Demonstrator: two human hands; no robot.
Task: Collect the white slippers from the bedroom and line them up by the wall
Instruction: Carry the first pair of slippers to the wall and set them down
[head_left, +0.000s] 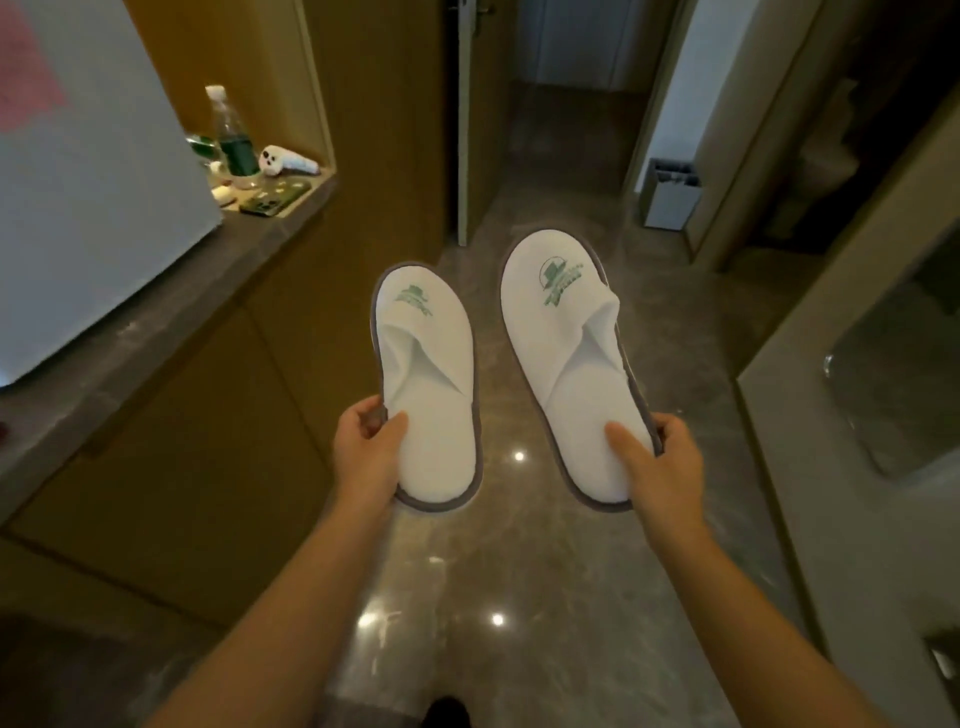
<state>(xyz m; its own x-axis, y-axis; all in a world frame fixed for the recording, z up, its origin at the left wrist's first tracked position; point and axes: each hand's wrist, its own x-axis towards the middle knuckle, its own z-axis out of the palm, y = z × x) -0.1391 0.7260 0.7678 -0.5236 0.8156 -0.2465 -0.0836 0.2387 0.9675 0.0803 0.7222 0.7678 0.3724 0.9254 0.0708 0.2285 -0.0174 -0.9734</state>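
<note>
Head view, looking down a narrow hallway: one white slipper (426, 384) is pinched at the heel by the left hand (366, 441), thumb on top, and a second slipper (571, 364) is gripped the same way by the right hand (657, 457). Both are held above the glossy floor (519, 571), toes toward 12 o'clock, apart from each other. At 10 o'clock a stone counter (156, 332) is cluttered with a water bottle (234, 135), a phone (275, 197) and a small white toy (285, 161). At 12 o'clock an open door (464, 130) edge is seen, and a grey bin (670, 195) is parked at 1 o'clock beside the passage.
</note>
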